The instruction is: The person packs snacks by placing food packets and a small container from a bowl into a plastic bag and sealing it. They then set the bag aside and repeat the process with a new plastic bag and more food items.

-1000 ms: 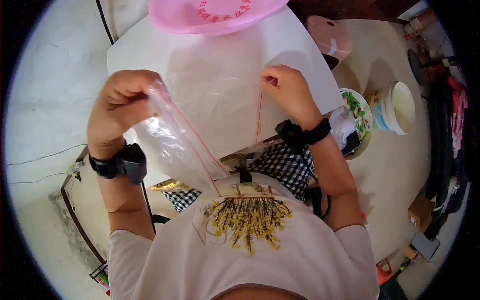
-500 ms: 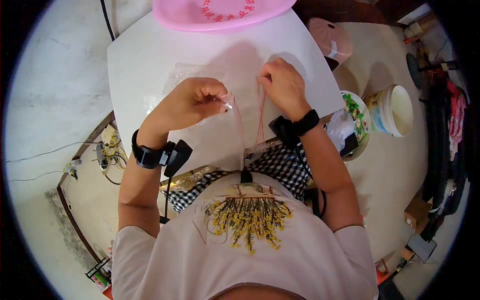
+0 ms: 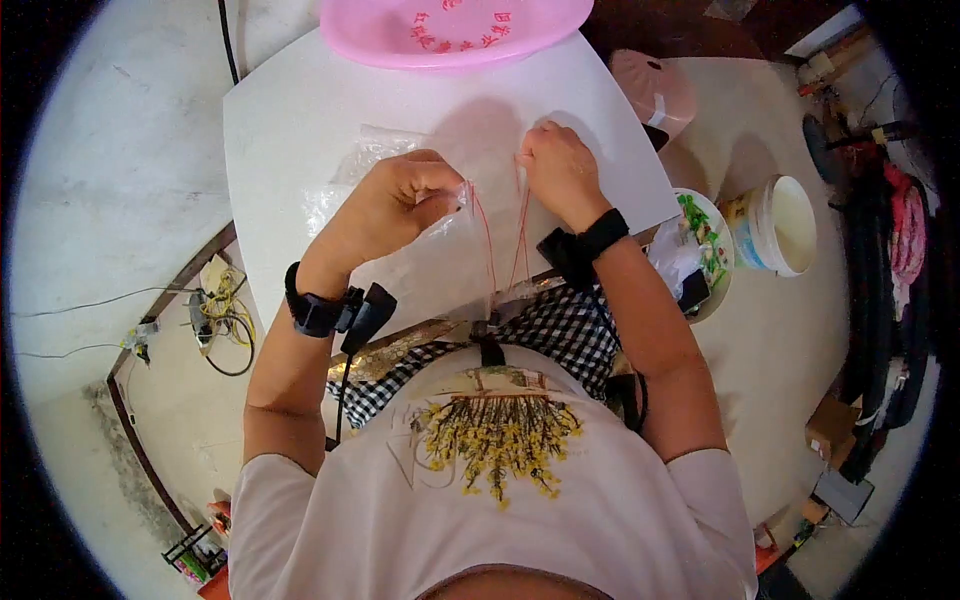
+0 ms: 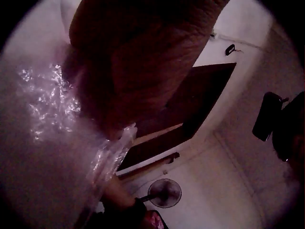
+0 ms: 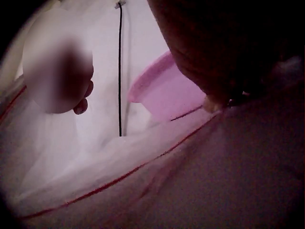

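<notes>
Gripping clear plastic bag (image 3: 448,245) by red-lined edges (image 3: 486,238) in left hand (image 3: 392,200) and right hand (image 3: 562,172), best to spread gently, evenly.

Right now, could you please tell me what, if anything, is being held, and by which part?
The bag: the left grip and right grip each pinch its red-lined edge.

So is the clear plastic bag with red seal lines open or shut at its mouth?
Open: the bag has its red seal lines held apart, left hand pinching one side, right hand the other.
</notes>
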`<state>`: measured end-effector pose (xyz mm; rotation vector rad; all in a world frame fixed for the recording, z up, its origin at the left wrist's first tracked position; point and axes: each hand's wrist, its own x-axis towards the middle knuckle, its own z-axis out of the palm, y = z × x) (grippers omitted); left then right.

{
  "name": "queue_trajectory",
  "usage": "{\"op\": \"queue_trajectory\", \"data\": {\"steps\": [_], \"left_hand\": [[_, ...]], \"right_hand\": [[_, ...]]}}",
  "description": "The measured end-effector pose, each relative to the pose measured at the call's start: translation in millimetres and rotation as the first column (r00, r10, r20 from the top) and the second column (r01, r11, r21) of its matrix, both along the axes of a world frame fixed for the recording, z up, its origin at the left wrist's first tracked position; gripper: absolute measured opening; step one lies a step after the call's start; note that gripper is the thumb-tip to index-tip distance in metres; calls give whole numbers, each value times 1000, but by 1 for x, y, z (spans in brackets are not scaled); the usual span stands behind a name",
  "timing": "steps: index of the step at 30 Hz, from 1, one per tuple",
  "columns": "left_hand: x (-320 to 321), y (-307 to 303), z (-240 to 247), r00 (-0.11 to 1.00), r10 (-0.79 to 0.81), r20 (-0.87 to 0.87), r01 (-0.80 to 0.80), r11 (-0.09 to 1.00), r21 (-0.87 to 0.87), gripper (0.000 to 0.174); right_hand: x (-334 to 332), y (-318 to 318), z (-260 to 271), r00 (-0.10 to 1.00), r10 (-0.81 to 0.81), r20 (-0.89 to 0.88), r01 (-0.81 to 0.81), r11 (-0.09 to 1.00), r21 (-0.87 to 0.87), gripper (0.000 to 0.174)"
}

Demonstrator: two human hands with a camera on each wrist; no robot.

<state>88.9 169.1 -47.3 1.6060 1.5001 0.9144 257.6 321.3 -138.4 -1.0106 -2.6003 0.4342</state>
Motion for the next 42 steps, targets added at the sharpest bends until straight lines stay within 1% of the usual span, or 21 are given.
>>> {"op": "queue_trajectory", "data": {"steps": [3, 6, 9, 12, 15, 18, 20, 21, 24, 27, 30, 33, 36, 39, 42], "left_hand": [[-1, -2, 1, 992, -26, -123, 34, 997, 67, 11], [-1, -5, -2, 995, -41, -86, 51, 991, 125, 11], [1, -11, -2, 998, -9, -66, 13, 998, 62, 11], [5, -14, 3, 998, -12, -67, 18, 996, 91, 10], [6, -21, 5, 998, -10, -64, 15, 996, 84, 11], [6, -26, 6, 998, 9, -66, -2, 995, 101, 12], [4, -27, 6, 995, 2, -104, 11, 992, 128, 11], [3, -27, 6, 992, -1, -124, 19, 990, 142, 11], [4, -26, 13, 981, 41, -190, -8, 985, 171, 12], [8, -27, 20, 985, 142, -97, -119, 970, 210, 12], [9, -30, 26, 973, 211, -95, -185, 955, 231, 14], [6, -32, 22, 962, 244, -125, -168, 886, 431, 19], [7, -34, 24, 944, 297, -142, -183, 833, 522, 19], [5, -39, 26, 952, 280, -121, -216, 900, 378, 20], [11, -43, 35, 907, 412, -85, -384, 894, 232, 16]], "right_hand": [[1, 0, 8, 1000, -4, 17, 5, 1000, -7, 14], [3, -2, 20, 997, -23, -77, 15, 996, -93, 15], [3, 0, 12, 999, 24, -37, -23, 999, 22, 16], [-2, 7, 12, 992, 37, 124, -32, 999, -43, 14], [-6, 8, 6, 985, 13, 171, -23, 998, 59, 12], [1, 6, 16, 996, 86, -14, -85, 996, 7, 11], [6, -5, 38, 975, 110, -194, -133, 985, -110, 10], [7, -10, 51, 952, 112, -284, -164, 973, -164, 10], [2, -25, 69, 849, 175, -498, -311, 928, -204, 11], [-7, -42, 82, 753, 190, -630, -422, 874, -241, 24], [-12, -52, 89, 706, 147, -692, -543, 740, -397, 37], [-15, -57, 91, 692, 116, -712, -603, 634, -483, 44], [-17, -63, 97, 699, 90, -709, -613, 585, -531, 44], [-17, -66, 101, 710, 147, -689, -617, 602, -507, 42], [-15, -66, 111, 682, 230, -694, -651, 623, -433, 36]]}}
